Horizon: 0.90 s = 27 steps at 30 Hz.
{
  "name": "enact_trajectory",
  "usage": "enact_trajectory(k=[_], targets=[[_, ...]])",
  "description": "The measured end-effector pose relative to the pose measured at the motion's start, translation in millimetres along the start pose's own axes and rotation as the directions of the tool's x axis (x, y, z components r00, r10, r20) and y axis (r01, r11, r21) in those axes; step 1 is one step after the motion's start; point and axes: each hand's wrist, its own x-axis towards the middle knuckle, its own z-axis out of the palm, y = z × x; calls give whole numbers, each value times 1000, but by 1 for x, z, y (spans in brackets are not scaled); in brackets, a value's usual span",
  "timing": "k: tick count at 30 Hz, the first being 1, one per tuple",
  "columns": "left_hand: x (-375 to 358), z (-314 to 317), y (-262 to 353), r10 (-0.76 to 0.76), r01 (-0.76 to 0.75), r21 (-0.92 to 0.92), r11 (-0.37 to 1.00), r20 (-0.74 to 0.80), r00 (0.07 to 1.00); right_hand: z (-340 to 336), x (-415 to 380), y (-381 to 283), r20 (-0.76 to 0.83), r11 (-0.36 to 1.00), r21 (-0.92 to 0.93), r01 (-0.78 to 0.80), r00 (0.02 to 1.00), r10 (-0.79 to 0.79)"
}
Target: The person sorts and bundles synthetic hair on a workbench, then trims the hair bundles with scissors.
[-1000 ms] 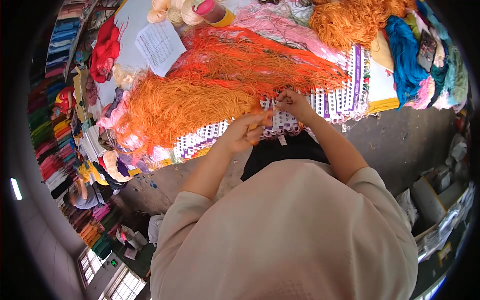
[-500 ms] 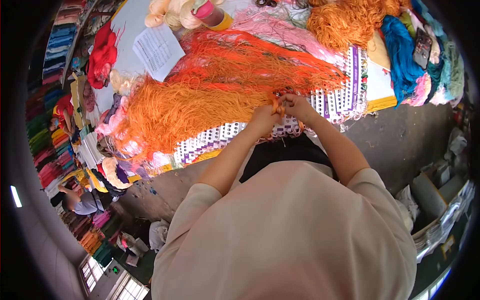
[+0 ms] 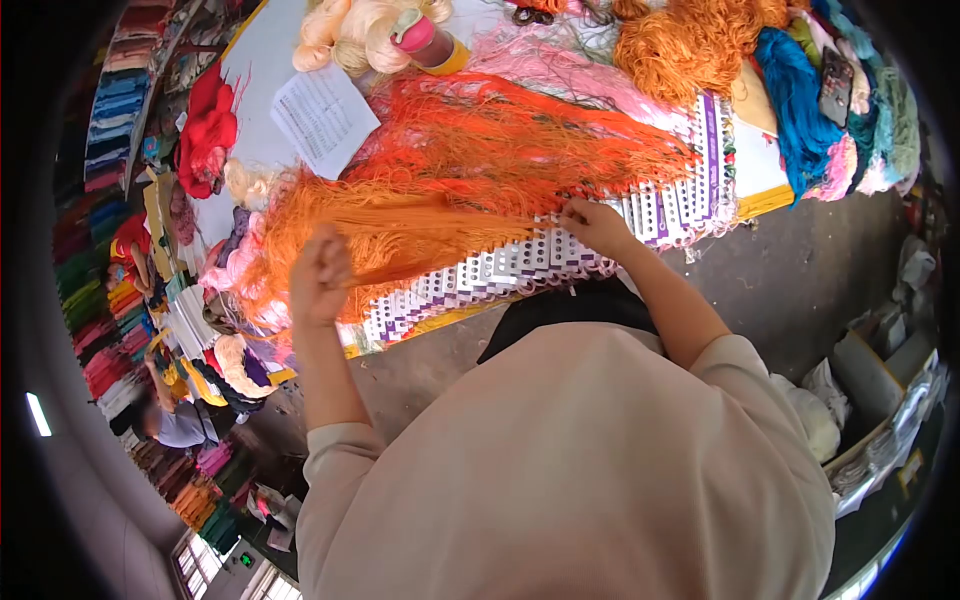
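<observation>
A bundle of orange strands (image 3: 420, 222) is stretched over the orange thread pile (image 3: 285, 225), between the two hands. Its narrow end is pinched by the closed fingertips of the right hand (image 3: 597, 230), beside the punched cards (image 3: 490, 268), presumably so that the strands are anchored there while being drawn straight. The cards are laid overlapping along the table edge (image 3: 440, 318), perhaps so that each thread group can be told apart. Beyond, red-orange threads (image 3: 500, 130) are fanned out near a printed sheet (image 3: 323, 118), whose writing cannot be read. The fingers of the left hand (image 3: 320, 275) are curled but blurred; whether any strand is gripped by them cannot be told
</observation>
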Motion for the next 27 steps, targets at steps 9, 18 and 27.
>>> enact_trajectory(k=[9,18,27], targets=[[-3,-32,70,646,-141,852,504,-263,717,6,-3,-3,-56,1000,-10,-8,998,8],[1,94,-64,39,-191,464,865,318,947,-31,7,-94,-420,807,570,155,899,124],[-28,136,-77,102,-178,64,982,616,781,-13,-115,-222,-158,663,724,190,981,-109]])
